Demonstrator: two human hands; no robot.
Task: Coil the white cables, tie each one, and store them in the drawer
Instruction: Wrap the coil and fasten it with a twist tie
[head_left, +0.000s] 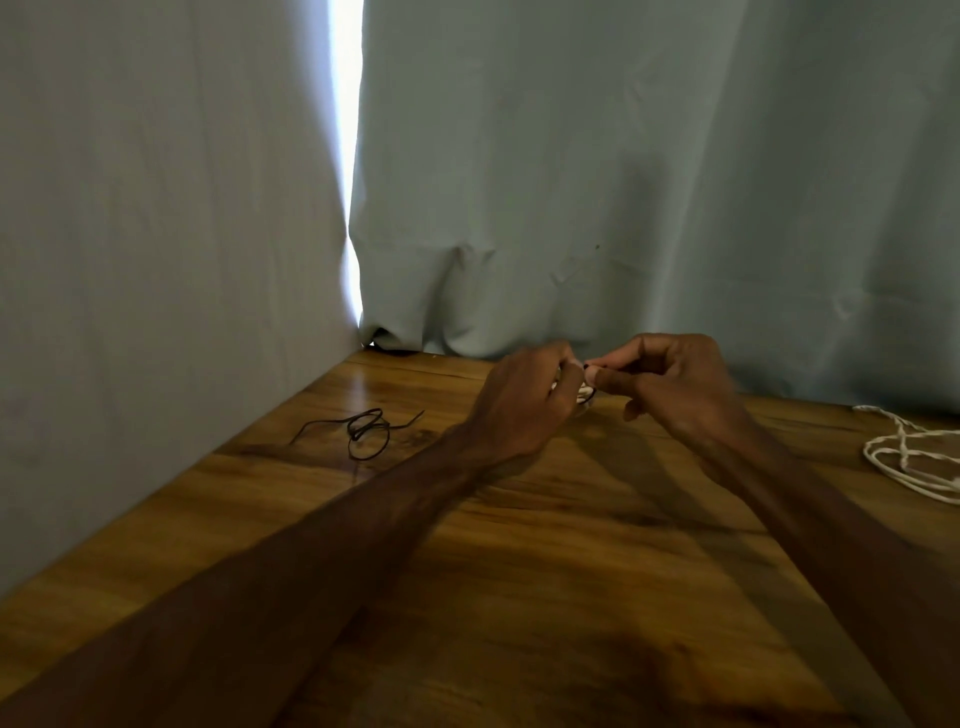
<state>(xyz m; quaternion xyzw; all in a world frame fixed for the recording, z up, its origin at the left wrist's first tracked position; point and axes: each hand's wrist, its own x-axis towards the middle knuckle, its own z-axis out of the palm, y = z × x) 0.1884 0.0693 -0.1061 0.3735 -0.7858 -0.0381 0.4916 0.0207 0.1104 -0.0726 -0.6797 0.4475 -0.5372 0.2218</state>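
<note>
**Desk:** What is nearest to you?

**Operator:** At six o'clock I have the glossy brown wooden table (519, 597). A broad stretch of its grain shows between the two bare forearms, which run up from the lower corners toward twelve. Its left edge climbs from eight o'clock to eleven, tight against a hanging pale cloth (156, 260).

**Desk:** And the hands?

**Operator:** Both are over the far part of the table at about one o'clock, fingertips meeting. The left hand (519, 405) has its fingers curled round a small coil of white cable (584, 396). Most of the coil is hidden, with a few loops showing past the fingers. I cannot tell whether it rests on the wood. The right hand (675, 384) pinches thumb to forefinger on a dark strand end (588, 367) at the top of that coil, its other fingers curled in. What the strand is, I cannot tell.

**Desk:** Either side of them?

**Operator:** At nine o'clock of the hands, a thin dark cord (369, 431) lies in a loose loop with two tails, between the left wrist and the table's left edge. At three o'clock, well apart from the right hand, a loose, partly twisted white cable (914, 457) is cut off by the picture's right border.

**Desk:** The far edge?

**Operator:** It is just beyond the fingertips at twelve, where the hem of a pale blue-grey curtain (623, 182) bunches on the wood. A bright slit of light (348, 104) stands between the curtain and the cloth at eleven.
</note>
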